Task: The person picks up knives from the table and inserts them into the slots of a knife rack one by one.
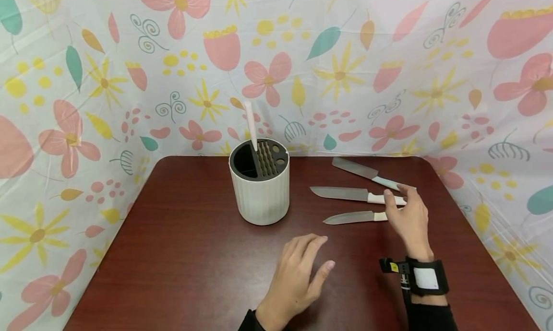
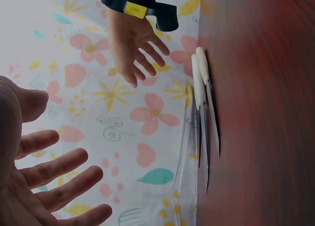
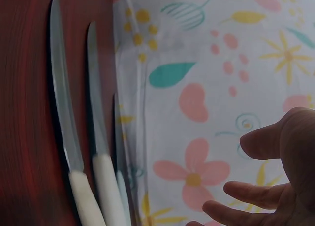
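Note:
Three kitchen knives with pale handles lie side by side at the right of the table, blades toward the left. Farthest back is a broad-bladed one; a long knife is in the middle and a pointed knife nearest. Over their handles hovers my right hand, fingers spread and holding nothing; in the right wrist view its fingers stand apart from the handles. My left hand hangs over the front middle of the table, its relaxed fingers holding nothing.
A white ribbed knife holder stands at the back middle, with an open compartment, slots and round holes in its dark top. A pale handle sticks up from it. Behind the brown table hangs a flower-patterned cloth.

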